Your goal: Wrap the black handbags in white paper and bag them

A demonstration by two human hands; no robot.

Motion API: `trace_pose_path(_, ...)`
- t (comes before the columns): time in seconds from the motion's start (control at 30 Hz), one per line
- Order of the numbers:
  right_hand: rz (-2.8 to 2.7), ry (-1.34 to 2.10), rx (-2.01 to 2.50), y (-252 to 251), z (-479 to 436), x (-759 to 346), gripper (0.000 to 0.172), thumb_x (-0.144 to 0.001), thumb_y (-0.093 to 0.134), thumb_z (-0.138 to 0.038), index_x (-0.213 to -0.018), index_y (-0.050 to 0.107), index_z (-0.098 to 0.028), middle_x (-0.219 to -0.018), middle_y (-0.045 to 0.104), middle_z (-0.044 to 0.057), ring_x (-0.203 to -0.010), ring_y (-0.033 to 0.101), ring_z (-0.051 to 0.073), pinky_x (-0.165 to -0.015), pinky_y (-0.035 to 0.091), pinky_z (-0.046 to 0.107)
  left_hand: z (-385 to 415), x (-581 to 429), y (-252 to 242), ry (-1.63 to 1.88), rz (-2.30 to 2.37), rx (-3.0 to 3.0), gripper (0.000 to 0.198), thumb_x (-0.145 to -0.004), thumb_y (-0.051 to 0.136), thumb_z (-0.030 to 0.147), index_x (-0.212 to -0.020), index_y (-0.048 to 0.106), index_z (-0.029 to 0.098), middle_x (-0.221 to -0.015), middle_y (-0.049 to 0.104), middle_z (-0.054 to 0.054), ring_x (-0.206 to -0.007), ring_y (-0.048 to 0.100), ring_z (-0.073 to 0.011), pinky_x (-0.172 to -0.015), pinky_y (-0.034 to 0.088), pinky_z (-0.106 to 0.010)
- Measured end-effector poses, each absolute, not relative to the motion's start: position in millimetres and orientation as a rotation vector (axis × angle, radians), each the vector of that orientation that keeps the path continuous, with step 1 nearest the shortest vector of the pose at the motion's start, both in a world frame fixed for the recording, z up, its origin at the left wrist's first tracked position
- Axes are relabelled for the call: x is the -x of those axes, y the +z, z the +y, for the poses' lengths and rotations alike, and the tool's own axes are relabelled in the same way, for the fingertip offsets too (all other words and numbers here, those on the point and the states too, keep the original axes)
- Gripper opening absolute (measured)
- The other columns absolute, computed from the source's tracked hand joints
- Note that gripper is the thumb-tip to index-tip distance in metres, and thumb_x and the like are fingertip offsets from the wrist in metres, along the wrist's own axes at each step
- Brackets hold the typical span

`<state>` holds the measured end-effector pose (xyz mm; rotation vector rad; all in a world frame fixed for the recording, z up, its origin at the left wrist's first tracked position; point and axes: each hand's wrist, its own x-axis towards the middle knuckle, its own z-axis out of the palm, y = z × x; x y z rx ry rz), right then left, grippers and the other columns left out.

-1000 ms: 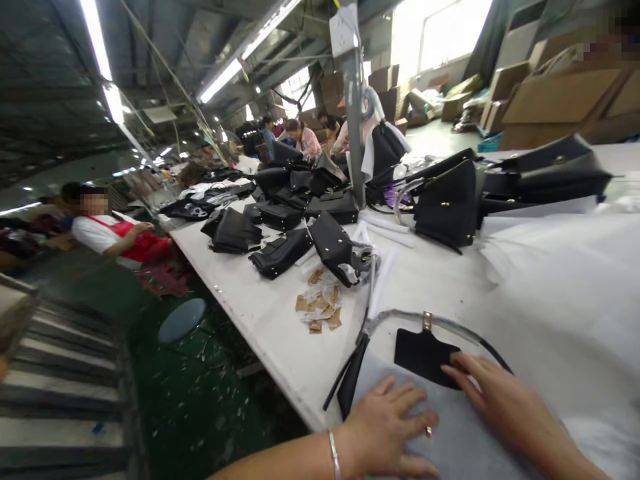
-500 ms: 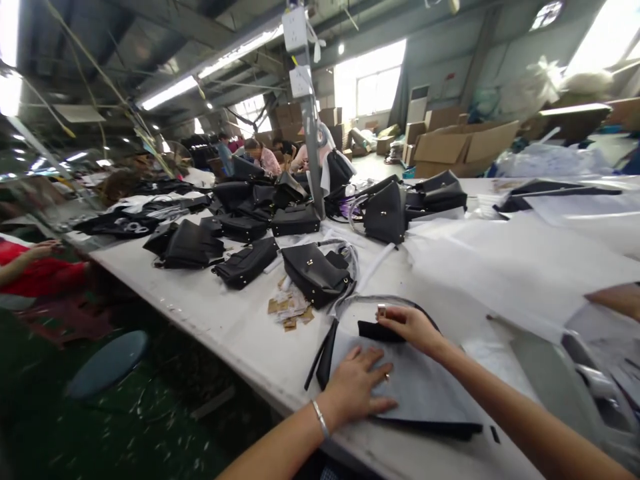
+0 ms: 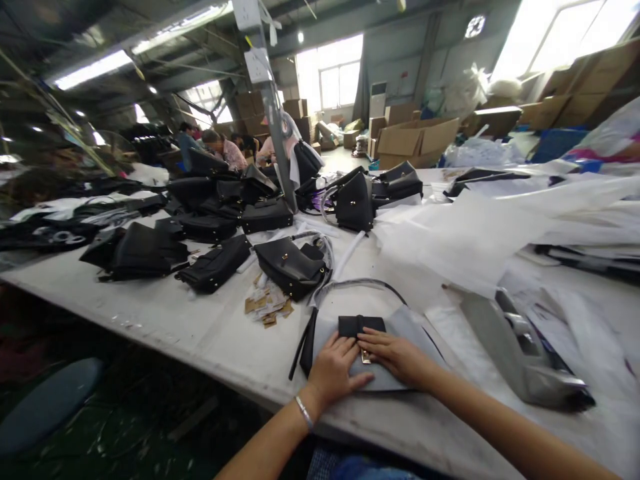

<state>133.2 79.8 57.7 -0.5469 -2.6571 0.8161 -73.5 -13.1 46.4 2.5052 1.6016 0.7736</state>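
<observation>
A handbag covered with a grey sheet (image 3: pixel 407 327) lies flat on the table in front of me, its thin strap (image 3: pixel 367 283) arching behind it. A black tab (image 3: pixel 347 325) with a raised middle band is across its upper part. My left hand (image 3: pixel 336 368) lies flat on the bag, fingers stretched to the tab's lower left edge. My right hand (image 3: pixel 400 355) rests with extended fingers over the band below the tab, its fingertips close to the left ones. A gold-coloured metal clasp (image 3: pixel 366 357) shows just beneath the right fingers. The band under those fingers is partly hidden.
Several black handbags (image 3: pixel 289 263) lie farther back. Small brown-and-white packets (image 3: pixel 267 303) are heaped left of my bag. A grey tape dispenser (image 3: pixel 525 347) stands to the right, near white sheets (image 3: pixel 450 233). A metal post (image 3: pixel 277 120) rises behind; people sit beyond.
My right hand has come down toward me, bringing the clasp onto the grey sheet, and no longer pinches it. The black tab now lies flatter. The view has turned right.
</observation>
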Motion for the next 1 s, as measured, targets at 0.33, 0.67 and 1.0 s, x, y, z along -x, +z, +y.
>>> trace_pose_path(0.33, -2.633, 0.763, 0.454, 51.8, 78.3, -132.9, 0.038, -0.098, 0.049, -0.022, -0.134, 0.061, -0.021, -0.138, 0.059, 0.012, -0.136, 0.046, 0.027, -0.111, 0.042, 0.049, -24.4, 72.6, 42.5, 0.793, 1.316, -2.797, 0.024, -0.097, 0.052, 0.028, -0.118, 0.062, 0.020, -0.115, 0.072, -0.003, -0.110, 0.065, -0.0137, -0.098, 0.053, -0.026)
trace_pose_path(0.67, -2.610, 0.730, 0.461, 49.8, 78.1, -134.8, 0.029, -0.097, 0.051, -0.019, -0.120, 0.070, -0.021, -0.123, 0.069, 0.009, -0.122, 0.060, 0.023, -0.107, 0.046, 0.043, -41.6, 65.6, 55.6, 0.760, 1.325, -2.675, 0.033, -0.098, 0.045, 0.020, -0.128, 0.057, 0.016, -0.129, 0.066, -0.010, -0.122, 0.060, -0.0192, -0.106, 0.050, -0.037)
trace_pose_path(1.0, -3.088, 0.268, 0.043, 90.4, 105.6, -108.7, 0.015, -0.095, 0.052, -0.020, -0.093, 0.066, -0.019, -0.100, 0.066, 0.007, -0.091, 0.054, 0.020, -0.076, 0.044, 0.032, -44.8, 65.6, 51.1, 0.846, 1.353, -2.628, 0.038, -0.093, 0.051, 0.023, -0.129, 0.059, 0.016, -0.129, 0.066, -0.010, -0.122, 0.061, -0.0212, -0.106, 0.051, -0.037)
